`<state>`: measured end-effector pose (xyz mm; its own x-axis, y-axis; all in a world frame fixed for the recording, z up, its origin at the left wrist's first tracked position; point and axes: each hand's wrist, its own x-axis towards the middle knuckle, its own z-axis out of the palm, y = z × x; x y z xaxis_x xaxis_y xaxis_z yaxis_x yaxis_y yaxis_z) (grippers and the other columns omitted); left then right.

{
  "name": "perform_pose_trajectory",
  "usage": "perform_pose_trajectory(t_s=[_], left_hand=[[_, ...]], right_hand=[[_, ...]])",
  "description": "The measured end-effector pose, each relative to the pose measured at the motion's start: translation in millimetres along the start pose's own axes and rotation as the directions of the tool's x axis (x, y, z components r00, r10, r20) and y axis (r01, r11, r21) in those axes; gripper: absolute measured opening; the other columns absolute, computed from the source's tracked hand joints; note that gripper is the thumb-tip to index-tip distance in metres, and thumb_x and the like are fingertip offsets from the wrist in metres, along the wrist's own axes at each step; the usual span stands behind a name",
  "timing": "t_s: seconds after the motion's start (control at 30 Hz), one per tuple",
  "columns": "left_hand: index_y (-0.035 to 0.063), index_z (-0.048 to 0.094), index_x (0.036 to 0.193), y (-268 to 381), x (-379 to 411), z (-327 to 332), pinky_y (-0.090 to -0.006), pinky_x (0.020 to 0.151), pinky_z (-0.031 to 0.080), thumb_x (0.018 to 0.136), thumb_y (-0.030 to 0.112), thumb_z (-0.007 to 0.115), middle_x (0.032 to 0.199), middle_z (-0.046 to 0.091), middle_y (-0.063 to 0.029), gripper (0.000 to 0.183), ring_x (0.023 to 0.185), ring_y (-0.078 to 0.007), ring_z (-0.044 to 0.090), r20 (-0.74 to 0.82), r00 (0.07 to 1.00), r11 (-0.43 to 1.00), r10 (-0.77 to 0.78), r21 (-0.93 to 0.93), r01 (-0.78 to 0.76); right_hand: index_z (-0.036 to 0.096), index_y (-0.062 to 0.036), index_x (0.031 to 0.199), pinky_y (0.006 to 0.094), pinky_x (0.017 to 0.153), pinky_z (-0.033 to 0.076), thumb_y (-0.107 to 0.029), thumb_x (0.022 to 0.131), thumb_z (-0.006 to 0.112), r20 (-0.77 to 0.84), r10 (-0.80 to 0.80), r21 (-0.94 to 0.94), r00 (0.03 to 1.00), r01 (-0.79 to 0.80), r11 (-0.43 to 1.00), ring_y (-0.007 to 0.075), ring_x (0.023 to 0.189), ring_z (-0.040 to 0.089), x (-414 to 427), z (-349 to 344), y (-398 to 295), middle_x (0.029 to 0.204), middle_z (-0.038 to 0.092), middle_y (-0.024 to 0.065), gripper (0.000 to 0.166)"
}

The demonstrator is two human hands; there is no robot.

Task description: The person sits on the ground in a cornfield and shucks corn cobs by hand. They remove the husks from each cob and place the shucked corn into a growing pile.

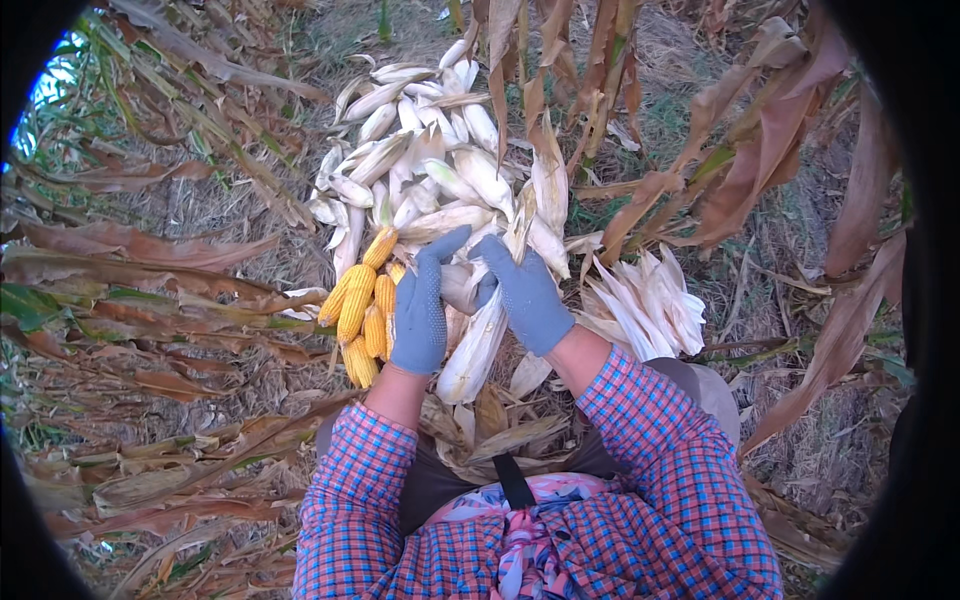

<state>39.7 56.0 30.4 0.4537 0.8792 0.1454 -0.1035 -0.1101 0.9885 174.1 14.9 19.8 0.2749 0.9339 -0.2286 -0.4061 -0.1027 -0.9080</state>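
Note:
My left hand (421, 311), in a grey-blue knit glove with grip dots, cups a husk-covered ear of corn (456, 283) in front of me. From the other side my right hand (525, 289), gloved alike, has its fingers curled around the pale dry husk (472, 360), which hangs down towards my lap. The kernels of this ear are hidden by husk and fingers. Bare yellow corn cobs (356, 304) lie heaped just left of my left hand. Beyond both hands spreads a large pile of unpeeled ears (427, 165) in whitish husks.
Stripped husks (656, 304) are bunched on the ground to the right. More loose husks (510, 431) lie between my legs. Dry corn leaves (742, 142) reach in from the upper right, and leaning stalks (240, 150) line the left. Dry straw covers the soil (802, 360).

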Motion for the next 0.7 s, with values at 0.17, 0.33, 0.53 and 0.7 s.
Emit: perform_pose_trajectory(t_s=[0.17,0.33,0.53,0.7], left_hand=[[0.0036,0.056,0.099,-4,7,-26,-0.0463,0.098,0.041,0.099,0.041,0.038,0.099,0.061,-0.0158,0.042,0.101,-0.0306,0.058,-0.253,0.966,0.868,-0.047,-0.489,-0.086],[0.0068,0.049,0.079,-8,16,-68,-0.0498,0.085,0.047,0.099,0.040,0.041,0.072,0.054,-0.0118,0.040,0.077,-0.0325,0.059,-0.385,0.917,0.774,-0.106,-0.611,-0.168],[0.0118,0.045,0.073,13,15,-115,-0.0478,0.077,0.048,0.098,0.042,0.042,0.064,0.049,-0.0055,0.039,0.065,-0.0285,0.053,-0.578,0.796,0.722,-0.180,-0.627,-0.293],[0.0126,0.043,0.071,6,16,-150,-0.0454,0.071,0.049,0.099,0.042,0.039,0.061,0.047,-0.0041,0.040,0.062,-0.0270,0.051,-0.604,0.767,0.703,-0.214,-0.641,-0.309]], right_hand=[[0.061,-0.0048,0.093,0.0274,0.068,0.050,-0.039,0.096,0.051,-0.054,-0.026,0.060,0.998,0.029,0.998,0.0123,0.073,0.059,17,-22,-17,0.080,0.061,0.0047,0.036],[0.052,-0.0077,0.082,0.0377,0.085,0.051,-0.039,0.099,0.044,0.034,0.029,0.535,0.999,-0.043,0.844,0.0164,0.072,0.056,26,-19,-23,0.074,0.056,0.0038,0.036],[0.048,-0.0160,0.077,0.0247,0.048,0.033,-0.042,0.099,0.042,0.134,-0.038,0.655,0.990,-0.060,0.753,0.0073,0.043,0.029,35,-65,-27,0.052,0.030,-0.0074,0.034],[0.048,-0.0166,0.078,0.0236,0.041,0.027,-0.039,0.101,0.037,0.206,-0.009,0.509,0.978,-0.100,0.855,0.0062,0.038,0.027,14,-64,-36,0.050,0.028,-0.0076,0.034]])
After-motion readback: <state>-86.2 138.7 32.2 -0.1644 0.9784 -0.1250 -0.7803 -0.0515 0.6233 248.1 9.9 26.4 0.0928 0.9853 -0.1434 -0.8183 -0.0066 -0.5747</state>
